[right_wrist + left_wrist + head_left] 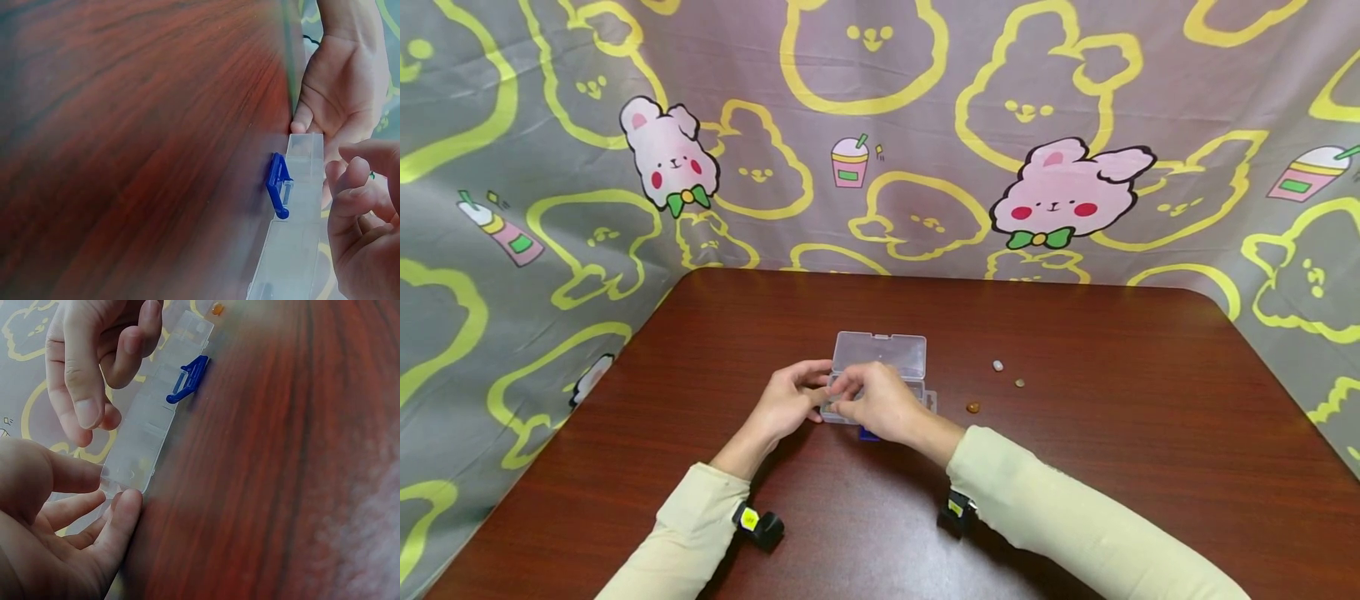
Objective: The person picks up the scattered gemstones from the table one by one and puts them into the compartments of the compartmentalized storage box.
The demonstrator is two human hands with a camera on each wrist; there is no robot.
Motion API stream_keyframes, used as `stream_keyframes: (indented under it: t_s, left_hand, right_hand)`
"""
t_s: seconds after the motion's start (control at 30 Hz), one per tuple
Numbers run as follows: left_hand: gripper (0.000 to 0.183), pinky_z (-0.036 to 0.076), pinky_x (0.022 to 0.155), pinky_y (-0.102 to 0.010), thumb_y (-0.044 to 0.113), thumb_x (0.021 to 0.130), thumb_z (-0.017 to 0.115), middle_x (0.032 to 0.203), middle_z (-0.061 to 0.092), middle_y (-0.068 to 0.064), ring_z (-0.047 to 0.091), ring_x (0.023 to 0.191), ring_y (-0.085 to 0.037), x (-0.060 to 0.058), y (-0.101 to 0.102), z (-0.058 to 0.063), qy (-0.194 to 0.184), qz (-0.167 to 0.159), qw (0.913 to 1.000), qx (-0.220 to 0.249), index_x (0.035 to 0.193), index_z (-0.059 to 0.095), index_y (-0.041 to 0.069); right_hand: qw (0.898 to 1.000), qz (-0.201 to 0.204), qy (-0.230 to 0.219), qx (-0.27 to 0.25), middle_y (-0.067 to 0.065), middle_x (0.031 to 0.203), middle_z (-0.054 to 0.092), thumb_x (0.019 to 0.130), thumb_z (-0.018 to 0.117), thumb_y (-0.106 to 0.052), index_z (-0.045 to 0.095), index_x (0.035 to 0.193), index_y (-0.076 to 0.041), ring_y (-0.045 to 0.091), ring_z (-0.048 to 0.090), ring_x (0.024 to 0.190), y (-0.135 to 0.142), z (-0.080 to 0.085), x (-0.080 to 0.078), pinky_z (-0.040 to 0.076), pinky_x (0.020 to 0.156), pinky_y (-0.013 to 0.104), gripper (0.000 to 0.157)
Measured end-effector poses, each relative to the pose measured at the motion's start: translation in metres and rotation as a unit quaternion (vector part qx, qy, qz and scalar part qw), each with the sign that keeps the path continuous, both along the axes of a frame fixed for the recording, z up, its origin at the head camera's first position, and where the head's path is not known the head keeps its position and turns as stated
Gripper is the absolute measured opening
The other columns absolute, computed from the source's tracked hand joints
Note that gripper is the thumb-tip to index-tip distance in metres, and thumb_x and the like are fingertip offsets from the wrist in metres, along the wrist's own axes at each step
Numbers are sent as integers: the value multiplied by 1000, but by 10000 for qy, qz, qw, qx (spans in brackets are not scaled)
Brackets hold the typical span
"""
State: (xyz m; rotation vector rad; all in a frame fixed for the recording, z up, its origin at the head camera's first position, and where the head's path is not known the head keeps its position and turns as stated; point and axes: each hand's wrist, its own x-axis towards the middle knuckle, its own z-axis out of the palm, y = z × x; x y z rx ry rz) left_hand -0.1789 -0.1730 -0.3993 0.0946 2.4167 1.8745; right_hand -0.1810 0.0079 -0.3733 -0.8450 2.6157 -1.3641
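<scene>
A clear plastic box (pixel 880 357) with compartments stands on the table, its lid raised at the back. A blue latch (pixel 189 381) hangs at its front side. My left hand (pixel 784 403) grips the box's left end between thumb and fingers. Over the box's left part hovers my right hand (pixel 883 404), fingers loosely bent, with nothing visible between them in either wrist view. Much of the box's inside is hidden behind this hand in the head view. To the box's right lie an amber stone (pixel 973 407), a white stone (pixel 997 366) and a small tan stone (pixel 1019 383).
The dark red wooden table (pixel 1112 467) reaches to a patterned cloth (pixel 917 75) hung behind it and along the sides. Black wrist cameras sit on both sleeves, close over the tabletop.
</scene>
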Motion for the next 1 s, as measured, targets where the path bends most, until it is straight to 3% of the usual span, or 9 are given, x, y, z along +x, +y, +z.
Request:
stream_keyframes:
  t_s: [0.3,0.6,1.0]
  left_hand:
    - [43,55,52,-27,-7,91,64,115,64,-29,63,69,-17,0,1,1,67,-23,10000,-68,133,58,-8]
    - [43,55,51,-26,-8,90,63,114,65,-30,63,70,-18,-1,1,-1,84,19,9999,-62,132,58,-9]
    - [43,55,52,-28,-7,91,64,116,64,-29,64,73,-19,3,3,2,25,101,9998,-149,133,58,-7]
  right_hand:
    - [9999,-26,28,-107,-3,74,69,82,79,-4,73,88,-4,13,64,67,8,1,3,49,58,21,8]
    - [9999,-4,92,-43,-3,74,68,82,78,-3,72,88,-5,2,55,56,24,-3,7,48,53,21,8]
    - [9997,-33,-177,-161,-6,74,66,84,77,-3,73,92,-5,6,56,52,52,-5,23,49,51,22,9]
